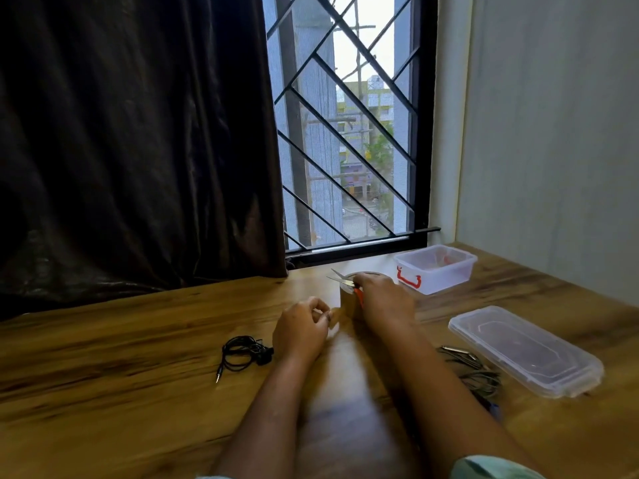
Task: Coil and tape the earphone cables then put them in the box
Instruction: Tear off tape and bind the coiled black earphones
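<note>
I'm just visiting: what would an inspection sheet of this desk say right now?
Surface: wooden table, bare grain showing.
Job's things: tape roll; open box far right; lid lying nearer.
Clutter: nothing seen.
Hands: left hand pinches the tape end; right hand holds scissors over the roll.
Cables: black earphones left; more cables right.
Surroundings: curtain, barred window.
</note>
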The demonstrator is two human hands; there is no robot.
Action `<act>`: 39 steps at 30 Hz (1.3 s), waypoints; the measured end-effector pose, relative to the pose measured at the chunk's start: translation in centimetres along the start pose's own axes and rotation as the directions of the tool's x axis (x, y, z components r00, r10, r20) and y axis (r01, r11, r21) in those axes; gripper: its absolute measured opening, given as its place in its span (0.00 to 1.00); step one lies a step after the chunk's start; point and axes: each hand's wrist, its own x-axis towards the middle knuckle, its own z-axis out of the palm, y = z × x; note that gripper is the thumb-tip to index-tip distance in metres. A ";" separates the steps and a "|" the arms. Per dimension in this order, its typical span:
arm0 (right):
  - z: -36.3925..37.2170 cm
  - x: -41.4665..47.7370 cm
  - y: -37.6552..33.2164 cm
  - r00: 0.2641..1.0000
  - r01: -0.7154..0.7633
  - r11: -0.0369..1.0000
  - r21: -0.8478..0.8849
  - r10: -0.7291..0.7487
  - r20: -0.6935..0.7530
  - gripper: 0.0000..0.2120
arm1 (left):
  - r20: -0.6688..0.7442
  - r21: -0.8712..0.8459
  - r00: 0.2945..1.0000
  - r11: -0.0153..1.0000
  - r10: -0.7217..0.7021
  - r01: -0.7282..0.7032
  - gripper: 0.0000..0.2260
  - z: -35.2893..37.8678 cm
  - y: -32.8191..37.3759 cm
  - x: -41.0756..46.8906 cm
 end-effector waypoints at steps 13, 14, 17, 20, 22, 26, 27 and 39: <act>-2.1 -0.3 0.6 0.997 0.042 0.998 -0.045 -0.039 0.061 0.14 | -0.129 0.023 0.988 0.996 -0.080 0.084 0.04 -1.1 0.1 -1.6; -2.5 -0.3 0.6 0.996 0.035 0.999 -0.027 -0.033 0.078 0.13 | -0.131 0.016 0.987 0.996 -0.088 0.091 0.04 -1.1 0.0 -1.5; -3.6 -0.2 0.4 0.985 0.048 0.997 -0.053 -0.038 0.168 0.14 | -0.140 0.031 0.986 0.995 -0.088 0.093 0.05 -1.1 0.3 -1.5; -4.7 0.2 -0.4 0.963 0.117 0.983 -0.139 -0.079 0.257 0.15 | -0.153 0.061 0.983 0.992 -0.098 0.108 0.05 -1.1 0.4 -1.5; -5.3 0.6 -1.2 0.944 0.153 0.973 -0.174 -0.092 0.318 0.16 | -0.164 0.065 0.981 0.991 -0.105 0.117 0.05 -1.1 0.4 -1.6; -5.7 2.1 -2.3 0.911 0.197 0.957 -0.211 -0.099 0.401 0.14 | -0.186 0.069 0.976 0.989 -0.115 0.130 0.05 -1.0 0.4 -1.6; -5.6 2.4 -2.5 0.910 0.204 0.957 -0.206 -0.108 0.400 0.13 | -0.188 0.074 0.975 0.989 -0.115 0.131 0.06 -1.0 0.4 -1.6; -3.3 1.6 -3.0 0.920 0.283 0.946 -0.158 -0.221 0.322 0.11 | -0.197 0.083 0.975 0.989 -0.103 0.121 0.06 -0.7 0.4 -1.5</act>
